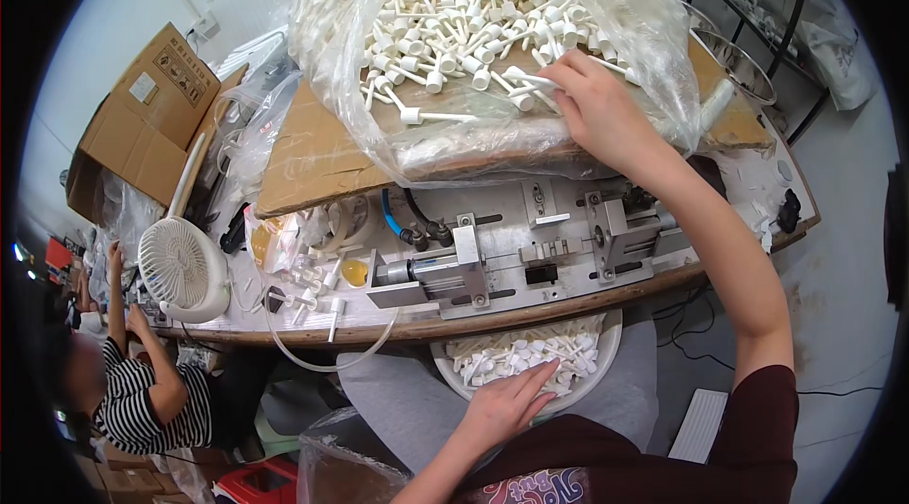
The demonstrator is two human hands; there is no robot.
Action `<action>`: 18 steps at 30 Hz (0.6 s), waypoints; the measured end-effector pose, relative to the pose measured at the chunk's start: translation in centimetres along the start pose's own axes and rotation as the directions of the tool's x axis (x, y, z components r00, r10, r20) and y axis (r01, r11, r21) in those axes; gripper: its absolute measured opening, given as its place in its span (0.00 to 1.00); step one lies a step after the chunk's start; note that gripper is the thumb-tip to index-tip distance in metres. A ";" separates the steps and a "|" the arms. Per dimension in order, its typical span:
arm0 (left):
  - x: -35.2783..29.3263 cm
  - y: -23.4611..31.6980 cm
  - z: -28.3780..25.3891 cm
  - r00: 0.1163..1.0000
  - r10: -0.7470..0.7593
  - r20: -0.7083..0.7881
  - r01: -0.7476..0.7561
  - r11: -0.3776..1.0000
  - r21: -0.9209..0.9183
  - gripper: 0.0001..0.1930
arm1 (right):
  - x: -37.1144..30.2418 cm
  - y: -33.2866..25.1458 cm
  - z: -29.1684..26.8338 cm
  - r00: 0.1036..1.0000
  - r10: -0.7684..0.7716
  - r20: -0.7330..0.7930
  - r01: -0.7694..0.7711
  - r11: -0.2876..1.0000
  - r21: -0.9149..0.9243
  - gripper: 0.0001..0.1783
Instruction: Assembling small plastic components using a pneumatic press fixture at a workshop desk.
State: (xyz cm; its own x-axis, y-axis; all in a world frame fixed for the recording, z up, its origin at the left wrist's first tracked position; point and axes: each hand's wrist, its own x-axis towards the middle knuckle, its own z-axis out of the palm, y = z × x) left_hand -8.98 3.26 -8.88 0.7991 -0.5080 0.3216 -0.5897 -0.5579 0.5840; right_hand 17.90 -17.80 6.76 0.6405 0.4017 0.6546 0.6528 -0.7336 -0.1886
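My right hand [601,106] reaches to the front edge of a large pile of white caps with thin stems [483,7]. Its thumb and fingers pinch one white capped stick [533,80]. The pile lies in an opened clear plastic bag [336,40] on cardboard. Down at my lap, my left hand [505,406] rests with fingers stretched out over a white basin [614,343] full of similar white pieces [516,359]. Between the two hands sits a metal clamping fixture [549,253] on the workbench; neither hand touches it.
A white fan [183,269] stands at the left of the bench, near a cardboard box [151,111]. Loose white parts [308,281] and a clear tube [327,367] lie by the bench edge. At far left a person in a striped shirt [161,405] works. A black shelf [757,2] stands back right.
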 end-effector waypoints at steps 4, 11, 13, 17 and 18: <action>0.3 0.4 -0.6 1.000 0.008 -0.019 -0.008 1.000 -0.008 0.26 | -0.1 0.2 -0.7 0.972 0.229 -0.051 -0.205 0.935 0.289 0.15; 4.1 1.9 -3.5 0.978 0.093 -0.189 -0.102 0.994 -0.039 0.24 | -0.8 -0.1 -0.7 0.946 0.298 -0.123 -0.203 0.846 0.493 0.15; 5.7 2.1 -4.6 0.936 0.117 -0.332 -0.140 0.989 -0.044 0.24 | -2.0 -2.6 -2.5 0.924 0.381 -0.031 -0.274 0.716 0.642 0.16; 9.0 3.5 -6.9 0.840 -0.177 -0.513 -0.012 0.939 -0.343 0.25 | -7.4 -9.0 -5.0 0.896 0.433 0.101 -0.370 0.601 0.708 0.16; 9.9 3.8 -7.2 0.806 -0.255 -0.534 -0.020 0.890 -0.456 0.25 | -8.6 -10.6 -5.3 0.898 0.426 0.107 -0.361 0.576 0.734 0.16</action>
State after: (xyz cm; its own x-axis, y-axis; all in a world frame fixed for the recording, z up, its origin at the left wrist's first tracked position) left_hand -2.49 0.84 1.86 0.8574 0.0831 0.5078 -0.4872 -0.1867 0.8531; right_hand 3.33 -16.42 7.01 0.8971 0.1067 0.4288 0.4412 -0.1654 -0.8820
